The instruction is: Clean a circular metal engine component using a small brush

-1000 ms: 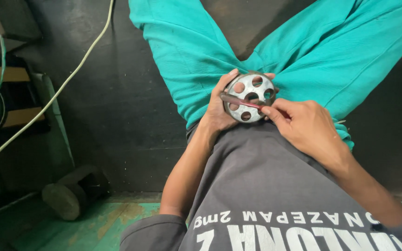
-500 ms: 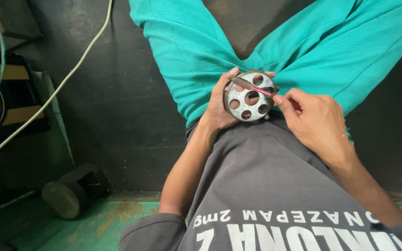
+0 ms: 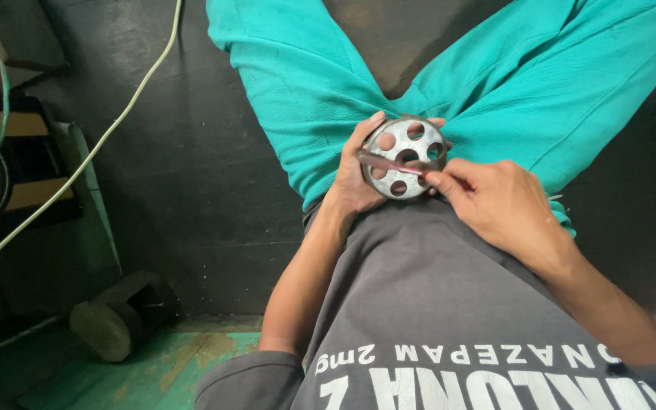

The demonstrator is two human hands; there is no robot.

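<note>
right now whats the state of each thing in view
metal disc: round, with holes, held face up in the lap
left hand: cupped around the disc's edge
right hand: pinching a thin strip
thin strip: lying across the disc's face
pale cable: slack, trailing over the dark floor
small wheel: on its side at the floor's edge

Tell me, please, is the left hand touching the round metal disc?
Touching: the head view shows the left hand cupping the metal disc, fingers wrapped against its rim.

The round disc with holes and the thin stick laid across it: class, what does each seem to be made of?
Disc: probably metal, dull grey and worn, with clean round holes.
Stick: unclear; thin, flat, reddish-brown, perhaps rusty metal or wood.
</note>
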